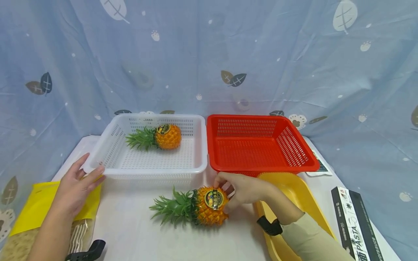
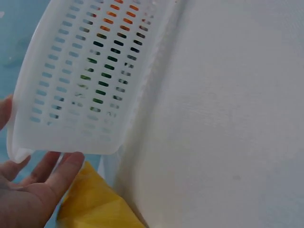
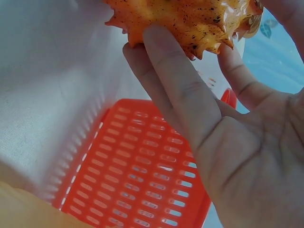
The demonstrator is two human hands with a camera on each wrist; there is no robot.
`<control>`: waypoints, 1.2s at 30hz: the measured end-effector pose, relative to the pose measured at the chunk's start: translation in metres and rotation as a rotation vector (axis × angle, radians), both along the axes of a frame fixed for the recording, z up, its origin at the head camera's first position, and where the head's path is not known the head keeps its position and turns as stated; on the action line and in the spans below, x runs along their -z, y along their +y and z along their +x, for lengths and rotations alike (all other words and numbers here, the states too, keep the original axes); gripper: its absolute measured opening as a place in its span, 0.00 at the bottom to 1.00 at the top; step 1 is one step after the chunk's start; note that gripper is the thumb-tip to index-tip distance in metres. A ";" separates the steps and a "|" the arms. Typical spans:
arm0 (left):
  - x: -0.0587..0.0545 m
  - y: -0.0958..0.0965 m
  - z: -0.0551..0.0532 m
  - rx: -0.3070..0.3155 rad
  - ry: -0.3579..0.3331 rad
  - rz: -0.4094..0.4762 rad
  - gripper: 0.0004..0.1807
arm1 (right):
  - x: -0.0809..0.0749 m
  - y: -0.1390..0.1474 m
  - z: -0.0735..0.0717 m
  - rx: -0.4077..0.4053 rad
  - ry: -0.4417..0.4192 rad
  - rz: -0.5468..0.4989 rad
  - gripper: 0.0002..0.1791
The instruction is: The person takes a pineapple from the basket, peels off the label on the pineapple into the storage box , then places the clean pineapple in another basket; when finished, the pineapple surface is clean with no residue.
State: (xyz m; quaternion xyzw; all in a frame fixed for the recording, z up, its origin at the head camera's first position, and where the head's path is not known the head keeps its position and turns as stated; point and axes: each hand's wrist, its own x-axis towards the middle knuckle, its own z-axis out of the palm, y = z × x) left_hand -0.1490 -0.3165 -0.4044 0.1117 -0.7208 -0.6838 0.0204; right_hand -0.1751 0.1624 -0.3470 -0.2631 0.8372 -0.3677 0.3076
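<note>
A toy-like pineapple [image 1: 209, 206] with a round label lies on the white table, leaves to the left. My right hand [image 1: 245, 188] grips its rounded right end; in the right wrist view the fingers [image 3: 178, 76] bend against the spiky orange skin [image 3: 175, 23]. A white perforated basket [image 1: 153, 171] stands behind, holding another pineapple [image 1: 168, 137] on its side. My left hand [image 1: 75, 186] holds this basket's near-left corner between thumb and fingers. In the left wrist view, the hand [image 2: 35, 194] sits at the corner below the slotted wall [image 2: 80, 109].
Touching the white basket's right side is a red basket [image 1: 261, 169]. A yellow tray [image 1: 294, 188] sits under my right forearm. A black-and-white pasta box [image 1: 356, 224] lies at far right, a yellow-topped bag [image 1: 39, 203] at left. A patterned blue curtain [image 1: 196, 54] hangs behind.
</note>
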 end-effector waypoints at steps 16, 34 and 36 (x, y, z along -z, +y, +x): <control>-0.056 0.019 0.016 -0.134 0.015 -0.681 0.41 | 0.003 0.001 0.000 -0.028 0.016 -0.026 0.28; -0.089 0.108 0.039 0.366 0.509 -0.698 0.23 | 0.005 0.003 -0.001 -0.029 0.027 -0.034 0.29; -0.087 0.119 0.038 0.430 0.516 -0.715 0.21 | 0.005 0.003 -0.001 -0.028 0.024 -0.037 0.29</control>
